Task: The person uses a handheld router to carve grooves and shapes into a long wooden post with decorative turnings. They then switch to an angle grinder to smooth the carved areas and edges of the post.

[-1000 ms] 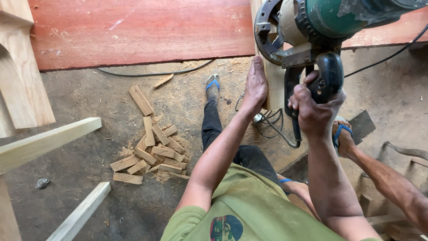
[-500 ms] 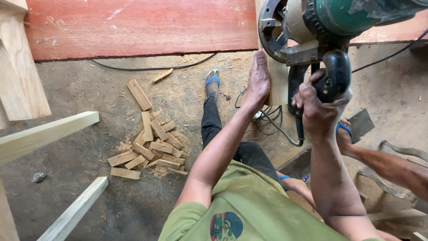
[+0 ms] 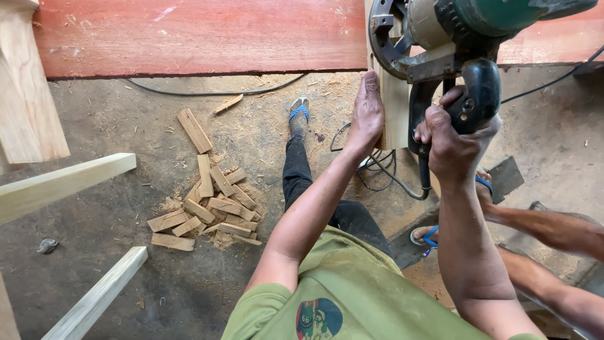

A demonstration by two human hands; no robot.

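- My right hand is clamped around the black handle of the green power saw.
- My left hand, fingers flat and together, presses the pale wood piece just left of the saw.
- Offcuts lie on the floor, well left of both hands.
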